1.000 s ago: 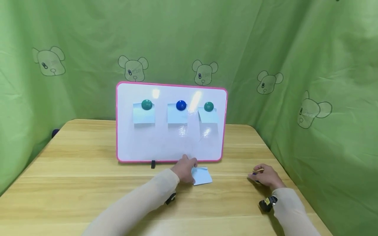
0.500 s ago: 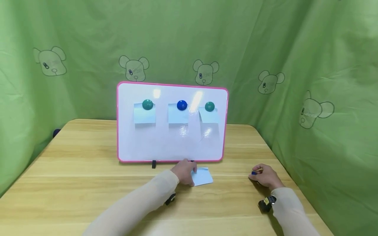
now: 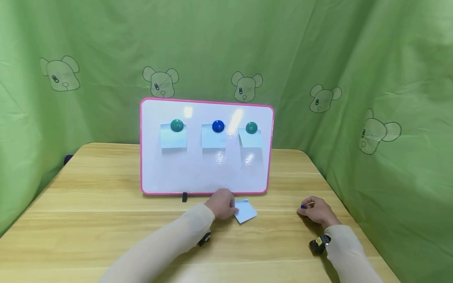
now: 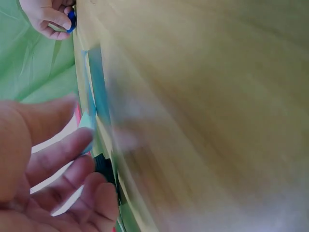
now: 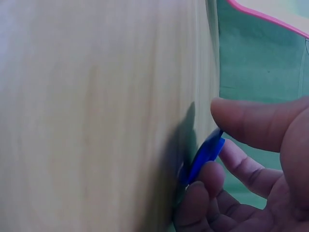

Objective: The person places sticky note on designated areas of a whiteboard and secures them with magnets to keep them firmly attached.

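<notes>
One pale blue note (image 3: 246,210) lies on the table (image 3: 106,220) just near of the whiteboard (image 3: 207,173); my left hand (image 3: 221,204) pinches its left edge. My right hand (image 3: 317,211), well right, pinches one blue magnet (image 5: 205,155). The board carries three notes and three magnets.

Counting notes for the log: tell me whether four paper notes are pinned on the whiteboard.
No, the whiteboard holds three notes under magnets; a fourth note lies on the table.

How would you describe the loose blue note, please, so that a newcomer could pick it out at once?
Start at the pink-framed whiteboard standing on the wooden table. Just in front of its lower edge, the left hand pinches a pale blue paper note. Unlike the three notes pinned on the board under round magnets, it has no magnet.
</notes>
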